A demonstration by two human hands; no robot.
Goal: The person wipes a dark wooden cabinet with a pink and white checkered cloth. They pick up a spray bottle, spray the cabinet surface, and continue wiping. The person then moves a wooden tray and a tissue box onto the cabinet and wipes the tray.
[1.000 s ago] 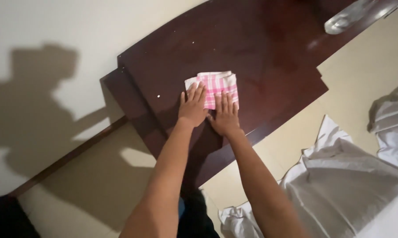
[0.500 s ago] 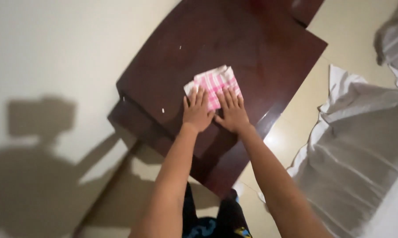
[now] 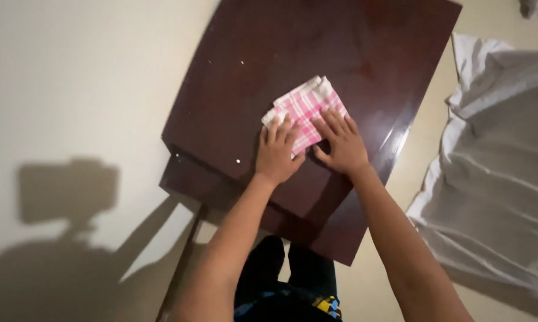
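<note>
1. The cloth (image 3: 308, 110) – pink checks, folded – lies on the dark table (image 3: 269, 53).
2. The left hand (image 3: 276, 152) lies flat and open on its near edge.
3. The right hand (image 3: 340, 143) – open too – presses flat beside it, arms stretched forward.

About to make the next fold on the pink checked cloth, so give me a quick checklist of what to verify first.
1. Left hand flat on the pink checked cloth: ok.
2. Right hand flat on the cloth: ok.
3. Cloth lies fully on the dark wooden table, away from its edges: ok.
4. Cloth edges lined up evenly: cannot tell, the hands cover part of it.
5. Table around the cloth free of other items: ok.
6. White sheet apart from the table: ok.
</note>
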